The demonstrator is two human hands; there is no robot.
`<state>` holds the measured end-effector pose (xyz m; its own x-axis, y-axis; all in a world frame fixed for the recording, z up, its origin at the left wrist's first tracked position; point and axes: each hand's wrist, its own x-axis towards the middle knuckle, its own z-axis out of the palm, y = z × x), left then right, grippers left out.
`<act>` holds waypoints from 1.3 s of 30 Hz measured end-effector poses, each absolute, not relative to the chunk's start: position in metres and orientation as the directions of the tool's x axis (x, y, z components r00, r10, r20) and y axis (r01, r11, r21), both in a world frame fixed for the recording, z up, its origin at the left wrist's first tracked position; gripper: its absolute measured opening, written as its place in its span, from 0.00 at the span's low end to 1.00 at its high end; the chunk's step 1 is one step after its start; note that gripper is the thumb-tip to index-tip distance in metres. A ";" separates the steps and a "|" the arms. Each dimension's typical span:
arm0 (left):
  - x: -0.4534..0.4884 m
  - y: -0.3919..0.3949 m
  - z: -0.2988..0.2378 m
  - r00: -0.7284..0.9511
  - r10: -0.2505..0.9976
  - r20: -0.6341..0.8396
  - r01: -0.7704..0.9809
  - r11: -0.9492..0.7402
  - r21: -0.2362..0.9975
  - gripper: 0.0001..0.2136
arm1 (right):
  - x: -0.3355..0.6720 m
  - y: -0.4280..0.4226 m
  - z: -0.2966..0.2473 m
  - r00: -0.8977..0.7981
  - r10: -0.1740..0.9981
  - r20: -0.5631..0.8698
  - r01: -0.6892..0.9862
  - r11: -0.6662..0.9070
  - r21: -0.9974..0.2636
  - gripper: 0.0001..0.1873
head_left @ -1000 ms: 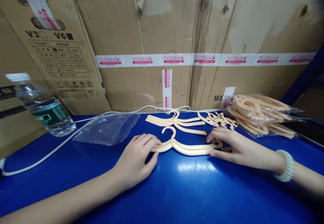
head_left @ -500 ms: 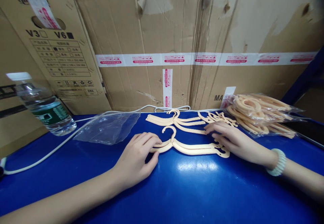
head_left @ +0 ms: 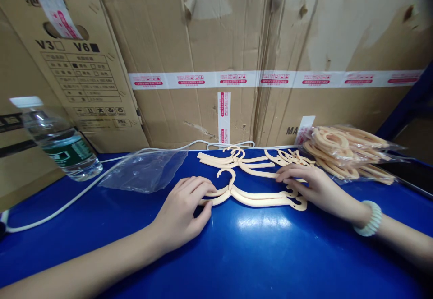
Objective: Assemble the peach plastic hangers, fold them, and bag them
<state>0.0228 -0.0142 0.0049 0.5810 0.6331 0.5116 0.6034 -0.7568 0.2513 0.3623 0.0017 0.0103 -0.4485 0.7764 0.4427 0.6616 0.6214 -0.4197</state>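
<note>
While the left hand (head_left: pixel 184 205) keeps its grip on the front hangers (head_left: pixel 260 202) lying on the worktop (head_left: pixel 243 263), the right hand (head_left: pixel 313 186) has left them and pinches a rear hanger (head_left: pixel 257 172), now shifted rightward, apparently coming loose.

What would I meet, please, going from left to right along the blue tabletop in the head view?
Water bottle, clear plastic bag, left hand, upright-looking hook of the near hanger, right hand, bagged hangers, dark flat object.

A green-labelled water bottle (head_left: pixel 66 151) stands beside a white cable (head_left: pixel 20 230), before taped cardboard boxes (head_left: pixel 182 107).
</note>
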 end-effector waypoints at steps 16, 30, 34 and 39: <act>0.020 -0.014 0.004 0.503 0.594 0.628 0.612 -0.758 0.227 0.09 | 0.351 -0.009 0.025 0.141 0.936 0.323 0.158 0.300 -0.941 0.18; 0.019 -0.011 0.002 0.427 0.522 0.739 0.717 -0.693 0.076 0.22 | 0.337 -0.025 0.027 -0.184 0.769 0.612 0.179 0.638 -0.749 0.02; 0.019 -0.008 -0.001 0.484 0.559 0.674 0.645 -0.748 0.157 0.14 | 0.331 -0.031 0.026 -0.254 0.743 0.619 0.215 0.667 -0.713 0.03; 0.020 -0.011 0.000 0.447 0.635 0.630 0.571 -0.745 0.346 0.09 | 0.345 -0.019 0.029 -0.168 0.781 0.602 0.309 0.622 -0.720 0.10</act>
<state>0.0199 -0.0106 0.0004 0.4465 0.6350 0.6304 0.5710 -0.7447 0.3456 0.3455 -0.0190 0.0288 -0.1685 0.7806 0.6019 0.3090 0.6217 -0.7197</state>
